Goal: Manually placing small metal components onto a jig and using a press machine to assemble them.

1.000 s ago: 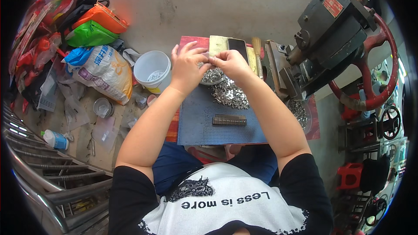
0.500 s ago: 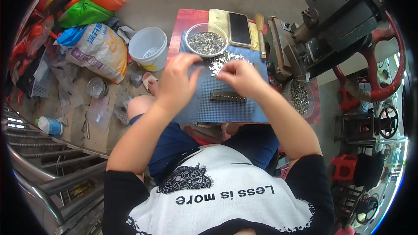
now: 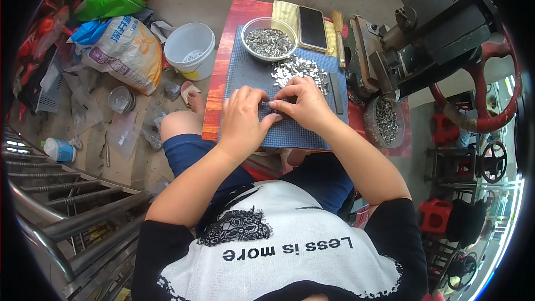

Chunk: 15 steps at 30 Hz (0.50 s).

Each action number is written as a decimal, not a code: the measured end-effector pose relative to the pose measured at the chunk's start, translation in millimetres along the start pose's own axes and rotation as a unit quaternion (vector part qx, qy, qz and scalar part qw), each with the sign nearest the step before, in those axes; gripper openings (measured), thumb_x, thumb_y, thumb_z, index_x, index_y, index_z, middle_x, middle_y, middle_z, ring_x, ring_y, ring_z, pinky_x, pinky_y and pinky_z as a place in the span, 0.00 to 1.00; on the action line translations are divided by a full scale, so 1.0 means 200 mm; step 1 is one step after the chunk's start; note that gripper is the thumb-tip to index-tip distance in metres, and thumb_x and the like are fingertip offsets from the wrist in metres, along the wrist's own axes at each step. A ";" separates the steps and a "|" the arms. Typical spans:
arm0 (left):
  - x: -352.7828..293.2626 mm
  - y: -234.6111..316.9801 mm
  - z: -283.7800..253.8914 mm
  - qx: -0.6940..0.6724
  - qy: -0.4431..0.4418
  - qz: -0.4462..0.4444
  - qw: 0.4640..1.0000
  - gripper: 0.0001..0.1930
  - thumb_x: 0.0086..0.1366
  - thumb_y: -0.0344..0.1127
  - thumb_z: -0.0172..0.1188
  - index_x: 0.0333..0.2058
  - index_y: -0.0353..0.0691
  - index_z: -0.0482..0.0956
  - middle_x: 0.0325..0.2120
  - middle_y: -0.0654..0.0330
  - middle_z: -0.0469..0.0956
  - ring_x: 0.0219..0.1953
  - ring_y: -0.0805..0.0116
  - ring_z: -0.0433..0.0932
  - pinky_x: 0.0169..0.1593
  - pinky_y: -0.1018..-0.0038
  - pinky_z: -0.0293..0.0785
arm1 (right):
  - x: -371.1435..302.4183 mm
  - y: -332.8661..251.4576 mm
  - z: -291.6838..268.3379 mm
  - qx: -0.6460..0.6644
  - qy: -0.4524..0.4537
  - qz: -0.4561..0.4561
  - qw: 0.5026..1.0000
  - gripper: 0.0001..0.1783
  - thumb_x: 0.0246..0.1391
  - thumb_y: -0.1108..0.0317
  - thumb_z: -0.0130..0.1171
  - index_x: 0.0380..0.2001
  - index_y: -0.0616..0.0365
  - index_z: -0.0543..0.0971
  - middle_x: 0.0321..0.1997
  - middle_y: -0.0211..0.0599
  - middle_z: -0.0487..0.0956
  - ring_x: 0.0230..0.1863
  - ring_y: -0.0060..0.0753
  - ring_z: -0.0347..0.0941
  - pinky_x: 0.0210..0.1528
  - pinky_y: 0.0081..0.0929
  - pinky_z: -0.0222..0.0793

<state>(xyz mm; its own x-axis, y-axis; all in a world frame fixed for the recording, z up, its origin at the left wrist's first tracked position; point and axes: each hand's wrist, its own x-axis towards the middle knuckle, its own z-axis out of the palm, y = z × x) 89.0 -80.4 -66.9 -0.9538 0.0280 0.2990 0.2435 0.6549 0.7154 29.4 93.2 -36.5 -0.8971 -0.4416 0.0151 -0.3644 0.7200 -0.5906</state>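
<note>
Above the blue ribbed mat (image 3: 301, 139), my left hand (image 3: 244, 116) and my right hand (image 3: 304, 103) meet. My right thumb and forefinger pinch a small metal piece (image 3: 270, 103). My left fingers curl in beside it, thumb and forefinger close to the piece; what they grip is hidden. The dark slotted block cannot be made out here and may be behind my hands. Just beyond my right hand lies a pile of short silvery metal pieces (image 3: 298, 71). A clear bowl (image 3: 244, 50) full of thin metal pins stands behind them.
A phone (image 3: 312, 27) lies on a yellow cloth (image 3: 284, 11), beside a brush (image 3: 338, 33). A flat grey bar (image 3: 335, 93) rests at the mat's right. Right of the table stand a tub of metal parts (image 3: 386, 122) and a dark machine (image 3: 440, 28). A white bucket (image 3: 189, 50) is at left.
Both hands have come nearer to me and closed together over the mat, the right leaving the pile's edge. The slotted block, visible before, is out of sight. The view has shifted slightly.
</note>
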 end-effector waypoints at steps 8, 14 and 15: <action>0.00 -0.01 0.00 0.000 -0.001 0.024 1.000 0.13 0.50 0.41 0.75 0.32 0.42 0.85 0.36 0.60 0.75 0.45 0.59 0.73 0.52 0.63 0.64 | -0.01 0.09 -0.07 0.027 -0.044 -0.021 0.998 0.11 0.46 0.60 0.73 0.31 0.54 0.88 0.35 0.37 0.78 0.46 0.43 0.69 0.52 0.38 0.67; 0.00 0.00 0.00 0.007 0.013 0.030 0.999 0.14 0.48 0.40 0.76 0.31 0.41 0.85 0.34 0.60 0.75 0.43 0.59 0.74 0.51 0.64 0.67 | -0.02 0.09 -0.12 0.013 -0.065 -0.026 0.997 0.11 0.49 0.59 0.72 0.31 0.54 0.87 0.37 0.36 0.78 0.46 0.41 0.69 0.53 0.36 0.66; 0.00 0.00 0.00 0.008 0.012 0.030 0.999 0.14 0.48 0.40 0.76 0.31 0.41 0.85 0.34 0.60 0.75 0.43 0.59 0.74 0.51 0.64 0.67 | -0.02 0.08 -0.12 0.009 -0.066 -0.018 0.998 0.11 0.50 0.59 0.72 0.31 0.54 0.86 0.37 0.35 0.77 0.46 0.39 0.69 0.53 0.35 0.66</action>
<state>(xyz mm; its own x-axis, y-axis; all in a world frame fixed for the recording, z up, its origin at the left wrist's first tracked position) 88.7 -80.2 -67.3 -0.9330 0.0485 0.3565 0.2967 0.6640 0.6863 20.4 119.2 -26.5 -0.8425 -0.5343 -0.0693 -0.3902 0.6938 -0.6053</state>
